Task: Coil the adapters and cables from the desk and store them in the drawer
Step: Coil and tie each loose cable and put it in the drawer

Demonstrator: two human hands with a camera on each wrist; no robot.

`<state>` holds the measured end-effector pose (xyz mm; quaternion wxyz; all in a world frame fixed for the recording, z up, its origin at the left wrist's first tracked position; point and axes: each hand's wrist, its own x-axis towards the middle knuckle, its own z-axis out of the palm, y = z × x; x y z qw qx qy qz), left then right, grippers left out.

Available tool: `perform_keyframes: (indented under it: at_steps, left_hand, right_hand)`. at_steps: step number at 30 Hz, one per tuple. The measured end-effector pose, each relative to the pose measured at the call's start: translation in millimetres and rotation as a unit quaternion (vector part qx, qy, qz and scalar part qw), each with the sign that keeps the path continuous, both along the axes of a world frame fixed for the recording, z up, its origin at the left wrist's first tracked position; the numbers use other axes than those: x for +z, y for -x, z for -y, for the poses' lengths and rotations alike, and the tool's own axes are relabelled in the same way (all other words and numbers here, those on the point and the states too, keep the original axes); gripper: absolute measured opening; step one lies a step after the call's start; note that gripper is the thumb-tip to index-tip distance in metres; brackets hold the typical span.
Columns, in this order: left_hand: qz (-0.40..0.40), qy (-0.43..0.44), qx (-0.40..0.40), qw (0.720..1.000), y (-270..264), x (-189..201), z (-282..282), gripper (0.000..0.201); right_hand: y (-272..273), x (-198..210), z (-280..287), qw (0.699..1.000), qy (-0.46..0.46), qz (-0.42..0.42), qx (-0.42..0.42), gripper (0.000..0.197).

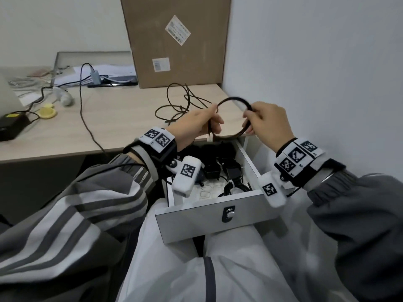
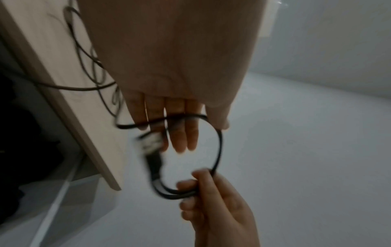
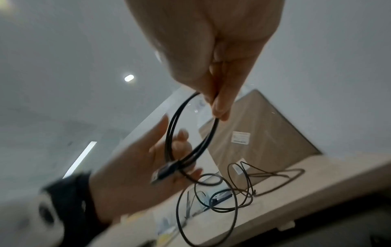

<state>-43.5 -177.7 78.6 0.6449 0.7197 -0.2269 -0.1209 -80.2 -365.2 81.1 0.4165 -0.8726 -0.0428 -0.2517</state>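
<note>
A person seated at a desk [image 1: 113, 118] winds a short black USB cable [image 1: 231, 99] into a loop above an open drawer [image 1: 218, 211]. The left hand [image 1: 196, 123] has the gathered turns lying across its palm, thumb closed over them while the fingers stay fairly straight, with the plug [image 3: 161, 172] hanging just below. The right hand [image 1: 267, 120] pinches the opposite side of the loop between thumb and curled fingers [image 2: 203, 182]. The cable looks light and springy, likely to hold a round coil yet apt to uncurl if let go; it is judged best gripped where the turns overlap, near the plug, so that the stiff end does not swing. The loop hangs in the air between both hands, clear of the desk edge and over the back of the drawer, which already holds black adapters [image 1: 218, 164] and bundled leads. Just behind the hands, a second thin cable [image 1: 183, 101] sprawls uncoiled on the desk, near a cardboard box [image 1: 174, 40] set against the wall.
</note>
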Motion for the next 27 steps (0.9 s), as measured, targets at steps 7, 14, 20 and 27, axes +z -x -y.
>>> perform_keyframes:
  at_steps: [7, 14, 20, 27]
  left_hand:
    - [-0.026, -0.011, 0.036, 0.999, -11, -33, 7, 0.071]
    - [0.007, 0.030, 0.101, 0.994, -10, -36, 21, 0.042]
    - [-0.105, 0.233, 0.039, 0.966, -4, -19, 21, 0.025]
    - [0.040, -0.077, -0.017, 0.996, 4, -8, 19, 0.020]
  right_hand:
    - [-6, -28, -10, 0.945, -0.324, -0.030, -0.038, 0.020]
    - [-1, -42, -33, 0.936, -0.345, -0.073, 0.000, 0.014]
    - [10, -44, -24, 0.955, -0.169, -0.231, 0.077, 0.019]
    - [21, -10, -8, 0.984, 0.124, -0.051, 0.121, 0.050]
